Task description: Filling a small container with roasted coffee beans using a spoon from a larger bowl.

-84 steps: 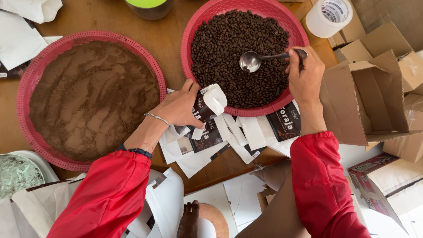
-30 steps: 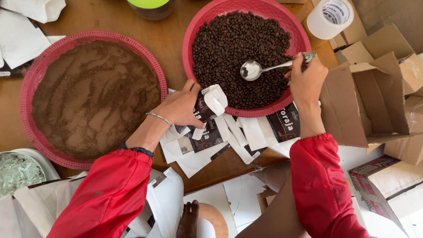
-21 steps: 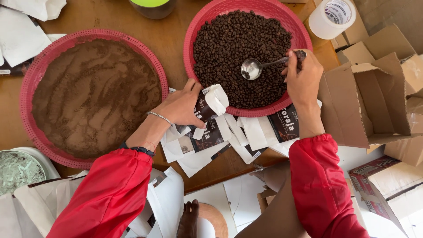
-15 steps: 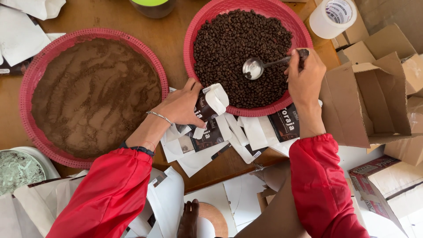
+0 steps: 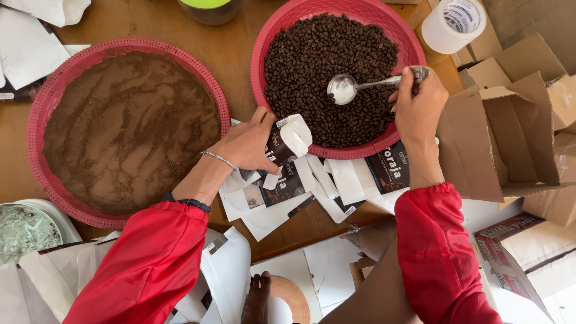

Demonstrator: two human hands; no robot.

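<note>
Spoon lifting slightly since the earlier frame, its bowl now riding empty over the beans instead of digging in.

Filling is the step in hand, I judge: the red basket of coffee beans (image 5: 336, 36) is sitting at twelve o'clock, the wider red basket of ground coffee (image 5: 129, 129) at nine o'clock, both on the wooden bench (image 5: 240, 54). The right hand (image 5: 420, 108) is closing its fingers around the handle of the metal spoon (image 5: 345, 88), held over the beans. The left hand (image 5: 249, 141) is pinching a small dark pouch (image 5: 287, 139) open at the basket's near rim. Next move likely calls for a level scoop carried to that mouth. Cardboard boxes (image 5: 510, 138) are crowding three o'clock; loose pouches (image 5: 336, 180) are littering the bench edge.
</note>
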